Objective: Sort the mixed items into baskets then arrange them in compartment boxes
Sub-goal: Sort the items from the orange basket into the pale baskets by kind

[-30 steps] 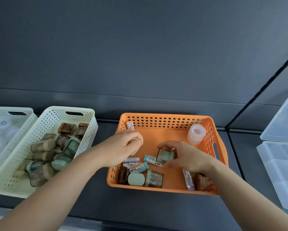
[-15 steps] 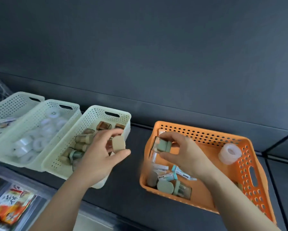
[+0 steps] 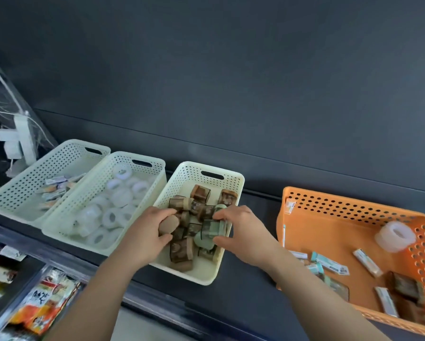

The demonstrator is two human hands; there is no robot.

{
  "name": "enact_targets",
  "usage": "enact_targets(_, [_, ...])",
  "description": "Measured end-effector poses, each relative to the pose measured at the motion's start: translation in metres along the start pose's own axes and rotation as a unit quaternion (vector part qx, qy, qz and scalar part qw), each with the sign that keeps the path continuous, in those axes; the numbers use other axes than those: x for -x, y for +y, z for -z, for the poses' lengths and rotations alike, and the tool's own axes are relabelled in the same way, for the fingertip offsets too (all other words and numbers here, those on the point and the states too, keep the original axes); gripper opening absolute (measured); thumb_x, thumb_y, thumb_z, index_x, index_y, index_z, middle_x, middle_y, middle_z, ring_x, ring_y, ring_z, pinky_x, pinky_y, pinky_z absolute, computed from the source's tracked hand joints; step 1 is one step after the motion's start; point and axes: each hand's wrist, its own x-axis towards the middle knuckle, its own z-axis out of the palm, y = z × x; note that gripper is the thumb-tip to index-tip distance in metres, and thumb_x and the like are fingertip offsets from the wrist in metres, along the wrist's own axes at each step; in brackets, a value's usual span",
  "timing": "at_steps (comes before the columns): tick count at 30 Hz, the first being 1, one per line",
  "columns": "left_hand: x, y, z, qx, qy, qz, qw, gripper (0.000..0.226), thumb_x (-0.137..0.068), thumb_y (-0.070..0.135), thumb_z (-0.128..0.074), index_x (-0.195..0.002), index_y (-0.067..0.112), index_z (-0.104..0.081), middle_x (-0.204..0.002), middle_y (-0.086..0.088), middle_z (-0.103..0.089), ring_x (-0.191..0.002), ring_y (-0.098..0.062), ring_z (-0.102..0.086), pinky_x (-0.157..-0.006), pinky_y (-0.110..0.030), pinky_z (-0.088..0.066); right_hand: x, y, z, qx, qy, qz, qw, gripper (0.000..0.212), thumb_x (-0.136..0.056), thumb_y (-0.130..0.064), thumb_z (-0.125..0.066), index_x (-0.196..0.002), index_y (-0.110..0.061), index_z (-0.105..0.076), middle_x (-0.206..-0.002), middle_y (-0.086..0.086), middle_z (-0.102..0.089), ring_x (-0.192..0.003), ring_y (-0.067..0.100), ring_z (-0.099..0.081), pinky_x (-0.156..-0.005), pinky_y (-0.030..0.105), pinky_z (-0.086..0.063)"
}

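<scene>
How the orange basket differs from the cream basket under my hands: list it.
Orange basket mixes tape roll, small boxes, containers; cream basket holds containers only. Left hand grips a beige-capped container, right hand a green-capped container, over the cream basket, not the orange. Both are perforated.

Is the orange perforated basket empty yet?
Not empty: the orange perforated plastic basket holds a white tape roll and small boxes.
</scene>
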Motion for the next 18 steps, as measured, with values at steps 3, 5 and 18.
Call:
enact_targets(3, [-0.004,-0.005,-0.002,-0.029,0.012,-0.017,0.999,0.063,-0.086,0.018,-0.068,-0.143,0.024,-0.042,-0.136,0.001,-0.047,-0.12,-0.017,-0.049,-0.102,-0.032,-0.041,-0.007,-0.004,-0.01,0.049,0.024,-0.013,0.998,0.048,-0.086,-0.022,-0.062,-0.132,-0.018,-0.051,-0.132,-0.004,-0.05,-0.122,0.015,-0.039,-0.099,0.02,-0.033])
enact_targets(5, [-0.005,-0.004,-0.002,-0.022,0.01,-0.025,0.999,0.067,-0.086,0.023,-0.068,-0.145,0.023,-0.038,-0.139,0.002,-0.044,-0.124,-0.017,-0.047,-0.105,-0.031,-0.038,-0.009,-0.004,-0.012,0.056,0.042,-0.025,0.997,0.049,-0.085,-0.021,-0.063,-0.133,-0.016,-0.052,-0.131,-0.003,-0.047,-0.12,0.017,-0.042,-0.098,0.02,-0.033])
enact_targets(18, [-0.015,0.131,-0.031,0.093,0.007,-0.28,0.956,0.026,-0.089,0.023,-0.064,-0.114,0.025,-0.067,-0.107,0.021,-0.057,-0.095,0.007,-0.053,-0.088,-0.014,-0.044,0.125,0.064,0.068,0.061,0.241,-0.154,0.956,0.034,-0.088,-0.028,-0.066,-0.121,-0.019,-0.063,-0.123,-0.007,-0.062,-0.114,0.012,-0.056,-0.092,0.018,-0.038])
